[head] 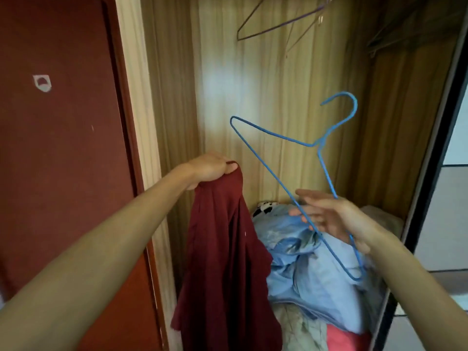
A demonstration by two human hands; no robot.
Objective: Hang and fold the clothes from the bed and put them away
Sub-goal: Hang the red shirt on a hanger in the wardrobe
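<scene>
You stood at an open wardrobe with a wood-grain interior (278,97), both bare arms stretched out. Your left hand (210,168) was closed in a fist round the top of a dark red cloth garment (222,249), bunching it, and the rest hung straight down in front of the wardrobe's left side. Your right hand (329,219) was raised just beside it with a thin blue wire hanger (319,143), tilted so that the hook pointed up and to the right. The long bottom wire crossed in front of your fingers (311,211), which looked extended and loosely spread. One shoulder wire passed behind the hand. Motion blur made it impossible to tell whether the thumb or any finger was pinching the wire. The hanger and the garment were apart.

Below your hands, the wardrobe floor held a rumpled heap of light blue bedding (316,274), with a pink cloth (342,338) and a grey-green cloth (298,330) in front of it. Empty dark wire hangers (278,24) hung at the top. A dark red door (63,148) stood to the left.
</scene>
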